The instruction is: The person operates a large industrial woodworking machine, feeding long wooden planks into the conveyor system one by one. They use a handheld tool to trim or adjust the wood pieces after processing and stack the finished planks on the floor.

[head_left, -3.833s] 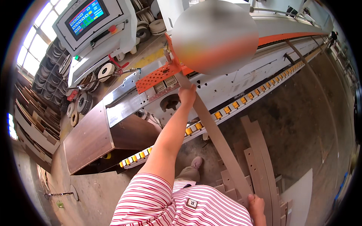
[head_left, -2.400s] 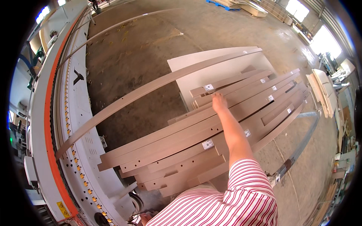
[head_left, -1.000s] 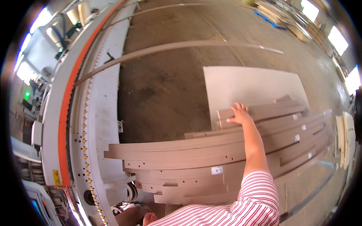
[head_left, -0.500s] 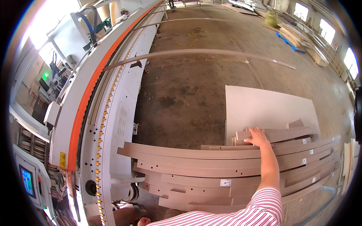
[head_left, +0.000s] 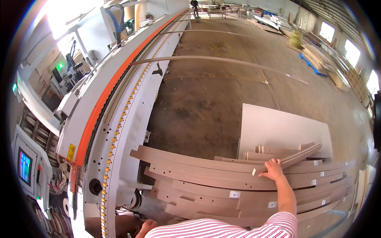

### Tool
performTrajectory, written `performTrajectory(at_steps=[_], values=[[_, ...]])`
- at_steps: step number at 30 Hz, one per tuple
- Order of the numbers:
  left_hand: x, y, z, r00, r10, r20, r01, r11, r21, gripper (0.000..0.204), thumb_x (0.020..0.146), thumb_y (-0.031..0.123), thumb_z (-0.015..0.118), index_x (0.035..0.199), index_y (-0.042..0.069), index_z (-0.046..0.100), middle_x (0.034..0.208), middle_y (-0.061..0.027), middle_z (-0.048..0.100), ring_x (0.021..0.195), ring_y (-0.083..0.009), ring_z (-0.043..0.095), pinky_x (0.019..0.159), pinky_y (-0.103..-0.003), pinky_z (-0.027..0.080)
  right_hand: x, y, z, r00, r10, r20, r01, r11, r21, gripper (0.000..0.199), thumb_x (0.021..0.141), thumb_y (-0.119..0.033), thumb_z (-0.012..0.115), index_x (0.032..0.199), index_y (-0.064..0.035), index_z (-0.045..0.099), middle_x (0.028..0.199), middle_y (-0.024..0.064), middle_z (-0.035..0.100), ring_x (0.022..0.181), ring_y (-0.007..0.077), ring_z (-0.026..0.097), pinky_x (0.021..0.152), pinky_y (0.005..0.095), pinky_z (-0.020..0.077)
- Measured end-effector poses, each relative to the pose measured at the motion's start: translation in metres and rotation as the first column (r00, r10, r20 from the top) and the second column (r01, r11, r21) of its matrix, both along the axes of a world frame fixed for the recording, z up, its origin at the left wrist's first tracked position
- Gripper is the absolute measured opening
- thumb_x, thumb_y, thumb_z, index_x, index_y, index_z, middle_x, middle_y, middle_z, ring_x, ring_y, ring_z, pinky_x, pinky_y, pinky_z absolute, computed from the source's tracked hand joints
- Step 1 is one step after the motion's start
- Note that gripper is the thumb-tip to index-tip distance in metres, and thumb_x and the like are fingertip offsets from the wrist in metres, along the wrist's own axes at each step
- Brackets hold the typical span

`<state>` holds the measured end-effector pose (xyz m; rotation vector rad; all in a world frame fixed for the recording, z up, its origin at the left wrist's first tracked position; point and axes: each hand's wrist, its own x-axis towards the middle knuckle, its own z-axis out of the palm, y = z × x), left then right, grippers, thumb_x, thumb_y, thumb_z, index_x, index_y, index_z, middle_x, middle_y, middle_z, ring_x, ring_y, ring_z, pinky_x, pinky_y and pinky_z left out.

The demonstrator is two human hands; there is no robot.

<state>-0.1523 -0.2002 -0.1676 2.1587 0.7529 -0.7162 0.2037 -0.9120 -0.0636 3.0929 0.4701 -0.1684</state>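
Observation:
My right hand [head_left: 273, 169] grips the near end of a narrow brown board [head_left: 295, 158], thumb and fingers closed round its edges. That board lies slanted, its pale cut end facing left and its far end raised toward the right. Beneath it spreads a stack of long brown boards [head_left: 206, 174], several with small drilled holes and white labels. Shorter brown pieces [head_left: 278, 150] lie just beyond, by a large pale panel [head_left: 281, 123]. Low at the bottom edge, my left hand [head_left: 149, 225] hangs near my body, left of the striped shirt. Its fingers are too hidden to read.
A long white machine with an orange strip [head_left: 101, 109] runs away on my left, with a screen panel [head_left: 25, 166] at its near end. Thin brown bars [head_left: 222, 60] reach across from it over the floor. A person [head_left: 194, 7] stands far off. Boards on a blue pallet [head_left: 311, 65] lie far right.
My right hand has drawn the narrow board's near end closer, off the shorter pieces and over the stack, turning it aslant. The view has tilted up. My left hand shows more.

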Motion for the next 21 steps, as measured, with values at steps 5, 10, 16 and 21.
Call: performTrajectory(at_steps=[5,10,16,21], values=[[0.009,-0.004,0.027,0.999,-0.039,-0.014,0.04,0.998,0.055,0.04,0.083,0.038,0.058,0.096,0.002,0.068,0.088,-0.0183,0.071,0.088,-0.0307,0.069,0.083,-0.04,0.053,0.009,0.008,-0.004,0.988,0.118,-0.097,-0.122,0.992,-0.041,0.073,0.064,-0.073,0.069,0.093,-0.0063,0.058,0.089,0.0128,0.065,0.094,0.031,0.061,0.088,0.0448,0.0455],[0.011,-0.007,0.057,0.995,0.098,0.027,-0.098,0.995,-0.011,0.034,0.085,0.03,0.059,0.096,-0.001,0.066,0.08,-0.0126,0.07,0.077,-0.0227,0.068,0.074,-0.037,0.054,-0.014,0.105,0.015,0.899,0.297,-0.322,-0.289,0.955,0.075,0.083,0.067,-0.079,0.061,0.102,-0.0037,0.056,0.083,0.0196,0.068,0.086,0.039,0.066,0.076,0.0475,0.0521],[-0.027,0.013,-0.004,0.986,0.069,0.153,-0.079,0.995,0.066,0.032,0.087,0.028,0.058,0.097,-0.001,0.064,0.075,-0.0104,0.067,0.073,-0.019,0.065,0.069,-0.035,0.053,-0.051,0.19,0.001,0.845,0.385,-0.371,-0.331,0.922,0.202,0.086,0.071,-0.077,0.058,0.115,-0.0024,0.057,0.091,0.0199,0.068,0.091,0.0387,0.066,0.084,0.0481,0.0505],[-0.021,0.001,-0.006,0.99,0.045,0.133,-0.037,0.998,-0.057,0.03,0.088,0.028,0.059,0.096,-0.001,0.063,0.074,-0.0089,0.066,0.07,-0.0168,0.062,0.066,-0.034,0.052,-0.099,0.254,-0.052,0.888,0.456,-0.06,-0.379,0.798,0.468,0.06,0.079,-0.06,0.064,0.101,-0.0037,0.061,0.095,0.0151,0.065,0.093,0.0358,0.063,0.078,0.045,0.0517]])
